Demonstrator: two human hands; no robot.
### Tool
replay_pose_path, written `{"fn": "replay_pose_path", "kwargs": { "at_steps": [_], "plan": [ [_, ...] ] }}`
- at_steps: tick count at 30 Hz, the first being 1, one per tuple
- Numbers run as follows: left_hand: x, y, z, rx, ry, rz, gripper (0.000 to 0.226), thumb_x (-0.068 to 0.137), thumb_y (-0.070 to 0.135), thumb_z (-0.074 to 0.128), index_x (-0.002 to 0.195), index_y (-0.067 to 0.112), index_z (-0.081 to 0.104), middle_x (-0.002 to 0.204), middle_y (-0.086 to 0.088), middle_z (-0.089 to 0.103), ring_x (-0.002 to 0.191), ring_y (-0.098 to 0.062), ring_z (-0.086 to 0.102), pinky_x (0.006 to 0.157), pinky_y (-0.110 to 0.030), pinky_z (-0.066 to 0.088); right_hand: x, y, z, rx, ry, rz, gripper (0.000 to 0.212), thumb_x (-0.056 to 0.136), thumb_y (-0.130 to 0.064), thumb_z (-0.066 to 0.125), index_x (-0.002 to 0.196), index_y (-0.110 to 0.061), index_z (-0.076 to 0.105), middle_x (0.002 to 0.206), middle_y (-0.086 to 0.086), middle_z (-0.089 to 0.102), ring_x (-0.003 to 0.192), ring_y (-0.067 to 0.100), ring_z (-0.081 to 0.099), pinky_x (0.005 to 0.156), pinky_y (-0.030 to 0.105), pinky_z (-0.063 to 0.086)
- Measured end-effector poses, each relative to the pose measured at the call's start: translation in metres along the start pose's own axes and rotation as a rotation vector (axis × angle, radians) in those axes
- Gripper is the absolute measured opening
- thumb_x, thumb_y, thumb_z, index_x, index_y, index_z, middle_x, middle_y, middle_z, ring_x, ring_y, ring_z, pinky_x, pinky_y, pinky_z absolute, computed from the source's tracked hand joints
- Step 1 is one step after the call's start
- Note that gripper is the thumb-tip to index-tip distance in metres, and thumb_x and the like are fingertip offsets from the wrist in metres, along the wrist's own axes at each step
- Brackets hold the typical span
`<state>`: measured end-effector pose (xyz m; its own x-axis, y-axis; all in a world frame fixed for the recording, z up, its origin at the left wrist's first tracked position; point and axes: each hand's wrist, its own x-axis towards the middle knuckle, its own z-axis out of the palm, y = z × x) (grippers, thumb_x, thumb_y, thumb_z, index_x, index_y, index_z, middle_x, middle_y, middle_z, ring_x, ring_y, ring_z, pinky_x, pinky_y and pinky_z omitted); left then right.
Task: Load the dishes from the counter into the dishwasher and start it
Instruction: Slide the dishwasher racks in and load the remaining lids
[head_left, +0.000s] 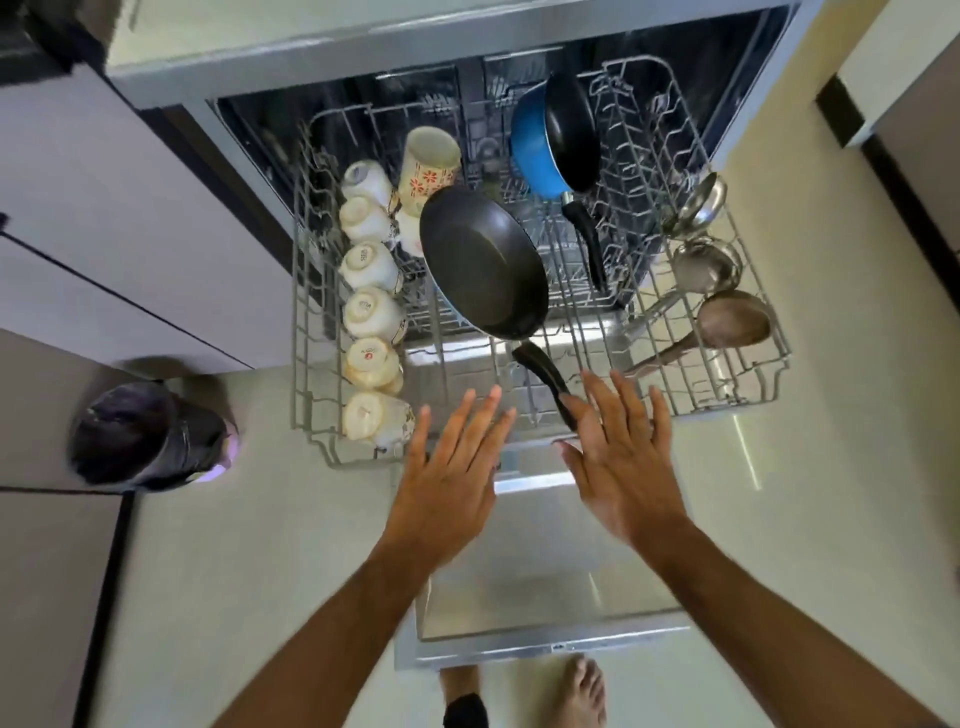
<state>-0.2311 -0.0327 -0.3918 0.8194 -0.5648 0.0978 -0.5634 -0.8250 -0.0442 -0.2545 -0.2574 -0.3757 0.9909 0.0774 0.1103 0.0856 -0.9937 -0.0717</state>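
Reaching toward the pulled-out rack (737, 400), the left hand (447, 478) and right hand (623, 467) both hover at its near edge with fingers straight and slightly spread, holding nothing. The black frying pan (483, 265) leans on the tines mid-rack, its handle (545, 379) pointing at the near edge, its tip just beside the right hand's fingers. White cups (371, 312) stand upside down in a row along the left edge, a patterned mug (428, 171) behind them. A blue saucepan (540, 145) sits at the far edge; steel ladles (706, 260) lie along the right edge. The dishwasher door (545, 587) lies open below.
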Motion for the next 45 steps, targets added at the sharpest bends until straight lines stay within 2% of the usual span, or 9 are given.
{"fn": "replay_pose_path", "kwargs": {
  "at_steps": [5, 7, 9, 15, 20, 23, 29, 37, 45],
  "plan": [
    [0.044, -0.029, 0.004, 0.028, 0.036, 0.035, 0.085, 0.093, 0.034, 0.054, 0.161, 0.018, 0.006, 0.169, -0.007, 0.0, 0.155, -0.028, 0.003, 0.121, -0.061, 0.01, 0.051, 0.004, 0.002, -0.019, -0.088, 0.03, 0.06, 0.1, -0.049, 0.042, 0.15, -0.017, 0.036, 0.16, 0.015, 0.028, 0.151, 0.036, 0.016, 0.12, 0.061, 0.015],
    [0.062, -0.039, 0.006, 0.035, 0.054, 0.03, 0.088, 0.091, 0.034, 0.056, 0.161, 0.019, 0.005, 0.169, -0.006, -0.002, 0.155, -0.028, 0.001, 0.122, -0.06, 0.007, 0.072, 0.009, 0.004, -0.033, -0.074, 0.027, 0.06, 0.099, -0.048, 0.046, 0.149, -0.015, 0.036, 0.159, 0.015, 0.031, 0.15, 0.037, 0.02, 0.119, 0.061, 0.017],
    [0.08, -0.049, 0.007, 0.043, 0.06, 0.028, 0.091, 0.089, 0.033, 0.059, 0.161, 0.019, 0.005, 0.169, -0.005, -0.003, 0.156, -0.027, 0.001, 0.122, -0.06, 0.005, 0.092, 0.012, 0.006, -0.048, -0.067, 0.017, 0.062, 0.101, -0.05, 0.041, 0.151, -0.015, 0.034, 0.16, 0.015, 0.029, 0.151, 0.037, 0.018, 0.119, 0.062, 0.015],
    [0.135, -0.081, 0.013, 0.08, 0.068, 0.025, 0.095, 0.088, 0.037, 0.062, 0.161, 0.018, 0.004, 0.169, -0.007, -0.003, 0.155, -0.028, 0.001, 0.121, -0.062, 0.009, 0.155, 0.022, 0.013, -0.077, -0.096, 0.021, 0.075, 0.102, -0.061, 0.019, 0.159, -0.019, -0.003, 0.166, 0.011, -0.008, 0.152, 0.034, -0.01, 0.121, 0.059, 0.001],
    [0.187, -0.109, 0.016, 0.067, 0.02, -0.031, 0.098, 0.089, 0.038, 0.062, 0.161, 0.019, -0.002, 0.168, -0.009, -0.007, 0.155, -0.031, -0.005, 0.12, -0.066, 0.006, 0.217, 0.027, 0.012, -0.094, -0.152, 0.019, 0.076, 0.1, -0.065, 0.011, 0.158, -0.021, -0.01, 0.166, 0.01, -0.011, 0.152, 0.033, -0.013, 0.121, 0.058, -0.005],
    [0.216, -0.127, 0.015, 0.083, -0.006, -0.022, 0.101, 0.087, 0.039, 0.064, 0.16, 0.018, -0.002, 0.168, -0.011, -0.007, 0.155, -0.032, -0.005, 0.12, -0.065, 0.002, 0.25, 0.028, 0.01, -0.08, -0.151, 0.018, 0.076, 0.099, -0.066, 0.01, 0.159, -0.02, -0.005, 0.166, 0.011, -0.008, 0.152, 0.033, -0.011, 0.121, 0.059, -0.003],
    [0.259, -0.159, 0.019, 0.083, -0.067, -0.027, 0.106, 0.087, 0.042, 0.064, 0.158, 0.021, -0.012, 0.167, -0.01, -0.016, 0.153, -0.03, -0.012, 0.118, -0.061, -0.009, 0.302, 0.032, 0.015, -0.045, -0.167, 0.015, 0.076, 0.1, -0.063, 0.018, 0.158, -0.021, -0.006, 0.166, 0.012, -0.01, 0.152, 0.033, -0.013, 0.121, 0.06, -0.005],
    [0.268, -0.172, 0.029, 0.062, -0.022, -0.002, 0.116, 0.078, 0.03, 0.071, 0.159, 0.022, -0.011, 0.167, -0.005, -0.016, 0.154, -0.028, -0.01, 0.12, -0.062, -0.005, 0.316, 0.031, 0.033, -0.071, -0.075, 0.004, 0.085, 0.098, -0.053, 0.044, 0.158, -0.02, -0.005, 0.166, 0.013, -0.008, 0.153, 0.033, -0.007, 0.121, 0.06, -0.001],
    [0.27, -0.173, 0.023, 0.02, -0.024, 0.004, 0.121, 0.076, 0.035, 0.074, 0.158, 0.019, -0.014, 0.167, -0.008, -0.017, 0.154, -0.027, -0.012, 0.121, -0.061, -0.006, 0.322, 0.035, 0.018, -0.061, -0.174, -0.032, 0.108, 0.085, -0.032, 0.07, 0.157, -0.021, -0.01, 0.166, 0.014, -0.007, 0.152, 0.032, -0.01, 0.12, 0.059, -0.006]
  ]
}}
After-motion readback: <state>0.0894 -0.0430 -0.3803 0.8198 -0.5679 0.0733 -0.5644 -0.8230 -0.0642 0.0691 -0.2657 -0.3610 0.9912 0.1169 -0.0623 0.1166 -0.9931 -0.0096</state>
